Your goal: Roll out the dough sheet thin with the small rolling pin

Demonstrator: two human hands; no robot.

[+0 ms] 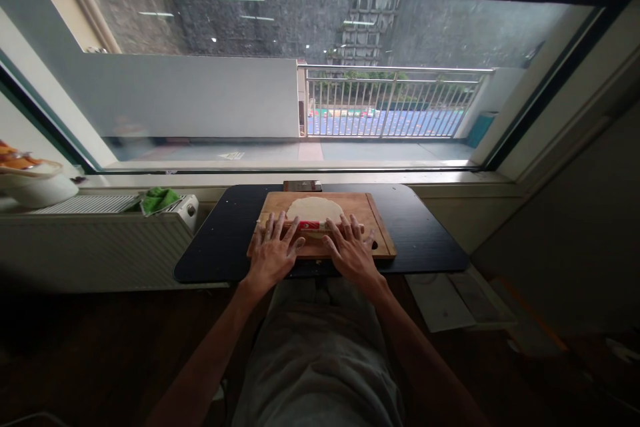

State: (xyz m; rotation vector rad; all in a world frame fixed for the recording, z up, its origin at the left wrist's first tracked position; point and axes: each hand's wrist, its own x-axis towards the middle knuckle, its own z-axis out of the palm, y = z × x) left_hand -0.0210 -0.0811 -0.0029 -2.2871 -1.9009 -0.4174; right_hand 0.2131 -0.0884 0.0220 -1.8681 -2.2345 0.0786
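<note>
A flat round of pale dough (314, 206) lies on a wooden cutting board (381, 233) on a small black table (425, 233). Across the near edge of the dough lies a wooden rolling pin (311, 226) with a red band. My left hand (273, 250) lies flat on the pin's left end, fingers spread. My right hand (351, 250) lies flat on its right end, fingers stretched out too. Both palms press down on the pin; neither hand wraps round it.
A small dark box (302, 185) sits at the table's far edge below a wide window. To the left, a radiator shelf (90, 204) carries a green cloth (159, 199) and a white bowl (35, 185). Papers (450, 297) lie on the floor right of the table.
</note>
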